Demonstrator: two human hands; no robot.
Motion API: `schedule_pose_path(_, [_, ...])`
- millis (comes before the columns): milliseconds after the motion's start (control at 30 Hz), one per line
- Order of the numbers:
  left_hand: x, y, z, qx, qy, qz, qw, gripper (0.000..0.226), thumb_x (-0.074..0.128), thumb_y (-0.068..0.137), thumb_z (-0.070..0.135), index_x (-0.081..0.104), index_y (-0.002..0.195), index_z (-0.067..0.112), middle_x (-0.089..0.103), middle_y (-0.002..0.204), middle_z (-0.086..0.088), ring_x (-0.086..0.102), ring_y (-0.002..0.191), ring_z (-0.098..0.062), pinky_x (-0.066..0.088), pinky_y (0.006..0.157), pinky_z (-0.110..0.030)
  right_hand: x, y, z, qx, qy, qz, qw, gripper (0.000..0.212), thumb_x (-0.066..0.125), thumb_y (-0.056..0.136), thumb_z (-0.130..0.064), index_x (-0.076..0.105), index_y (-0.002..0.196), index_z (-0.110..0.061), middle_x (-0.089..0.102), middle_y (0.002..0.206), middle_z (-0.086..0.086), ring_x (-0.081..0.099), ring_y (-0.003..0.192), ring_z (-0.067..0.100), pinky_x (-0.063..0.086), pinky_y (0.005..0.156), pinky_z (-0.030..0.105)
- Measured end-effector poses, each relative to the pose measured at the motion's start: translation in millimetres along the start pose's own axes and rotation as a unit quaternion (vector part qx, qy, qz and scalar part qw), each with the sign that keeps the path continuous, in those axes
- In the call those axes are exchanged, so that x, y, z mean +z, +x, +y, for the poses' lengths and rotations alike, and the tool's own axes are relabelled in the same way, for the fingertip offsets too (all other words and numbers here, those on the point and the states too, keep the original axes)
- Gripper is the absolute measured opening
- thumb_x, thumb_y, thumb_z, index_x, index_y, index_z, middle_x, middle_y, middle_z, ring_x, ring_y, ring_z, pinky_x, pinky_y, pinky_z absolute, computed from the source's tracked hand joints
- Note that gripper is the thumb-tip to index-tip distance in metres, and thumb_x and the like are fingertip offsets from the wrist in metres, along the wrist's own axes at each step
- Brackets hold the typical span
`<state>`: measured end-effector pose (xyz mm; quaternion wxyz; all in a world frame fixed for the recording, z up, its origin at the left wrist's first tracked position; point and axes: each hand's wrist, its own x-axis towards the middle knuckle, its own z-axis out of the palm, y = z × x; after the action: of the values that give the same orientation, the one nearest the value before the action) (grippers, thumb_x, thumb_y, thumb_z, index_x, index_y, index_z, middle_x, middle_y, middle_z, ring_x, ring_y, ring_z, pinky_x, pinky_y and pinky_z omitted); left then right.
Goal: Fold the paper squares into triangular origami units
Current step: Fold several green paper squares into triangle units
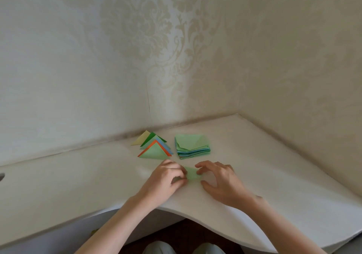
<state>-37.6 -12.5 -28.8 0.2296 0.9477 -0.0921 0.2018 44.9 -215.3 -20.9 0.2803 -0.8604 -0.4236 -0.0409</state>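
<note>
Knees in pale trousers (pixel 158 249) sit lowest in our view, under the curved front edge of the white tabletop (pixel 78 185). Above that edge we see both forearms reaching in. Our left hand (pixel 166 177) has its fingers curled and pinches the left side of a small light green paper piece (pixel 193 174) lying on the table between the hands. Our right hand (pixel 219 179) arches over the piece's right side, fingers bent, fingertips (pixel 198 171) down on the paper, thumb spread out toward us; we cannot tell if it really grips. Farther back, near the wall, a fanned pile of folded paper triangles (pixel 153 148) in yellow, dark green, blue, orange and light green lies left, and just beside it on the right a stack of flat paper squares (pixel 192 146), green on top. No containers seen. Patterned cream wallpaper (pixel 156 48) fills the corner behind.
</note>
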Motion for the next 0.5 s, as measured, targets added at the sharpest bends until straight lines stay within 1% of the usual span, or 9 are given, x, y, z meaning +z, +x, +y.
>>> schedule_pose_path(67, [-2,-4,-4,-0.027,0.009,0.019,0.999,0.010,0.072,0.081,0.029,0.073,0.080,0.019,0.065,0.091,0.012,0.046,0.093,-0.005,0.036,0.081,-0.016,6,2,-1,-0.009,0.011,0.027,1.000,0.033,0.060,0.081,-0.033,0.054,0.113,-0.035,0.063,0.091,-0.027,0.058,0.096,0.006,0.045,0.089,0.036])
schedule_pose_path(133, [-2,-6,-5,-0.070,0.009,0.043,0.997,0.010,0.074,0.080,0.029,0.072,0.077,0.019,0.063,0.088,0.012,0.045,0.090,-0.007,0.035,0.079,-0.018,11,5,-3,0.003,0.030,0.047,0.998,0.026,0.060,0.082,-0.036,0.058,0.108,-0.033,0.059,0.083,-0.029,0.058,0.091,0.007,0.047,0.085,0.037])
schedule_pose_path(233, [-1,-6,-1,-0.149,-0.009,0.071,0.986,0.012,0.073,0.081,0.030,0.069,0.073,0.021,0.058,0.087,0.012,0.046,0.091,-0.011,0.031,0.077,-0.017,19,10,-6,0.034,0.053,0.084,0.994,0.022,0.058,0.080,-0.037,0.062,0.100,-0.028,0.058,0.076,-0.027,0.058,0.082,0.009,0.049,0.079,0.039])
schedule_pose_path(300, [2,-5,2,-0.184,-0.003,0.081,0.980,0.014,0.072,0.081,0.034,0.066,0.073,0.023,0.054,0.086,0.011,0.045,0.092,-0.012,0.032,0.079,-0.020,24,14,-7,0.055,0.054,0.100,0.992,0.020,0.062,0.080,-0.036,0.063,0.097,-0.026,0.057,0.072,-0.025,0.055,0.076,0.009,0.049,0.077,0.039])
schedule_pose_path(400, [10,-3,5,-0.186,0.055,0.101,0.976,0.023,0.069,0.080,0.044,0.066,0.075,0.022,0.050,0.085,0.010,0.042,0.089,-0.015,0.039,0.080,-0.028,29,20,-10,0.087,0.044,0.104,0.990,0.021,0.070,0.078,-0.037,0.064,0.096,-0.026,0.056,0.070,-0.018,0.052,0.074,0.010,0.048,0.077,0.037])
schedule_pose_path(500, [16,-1,7,-0.195,0.102,0.109,0.969,0.037,0.066,0.078,0.057,0.064,0.076,0.020,0.048,0.085,0.007,0.041,0.087,-0.018,0.039,0.076,-0.031,32,24,-12,0.106,0.039,0.102,0.988,0.029,0.072,0.076,-0.047,0.064,0.096,-0.027,0.054,0.069,-0.017,0.056,0.076,0.013,0.046,0.076,0.035])
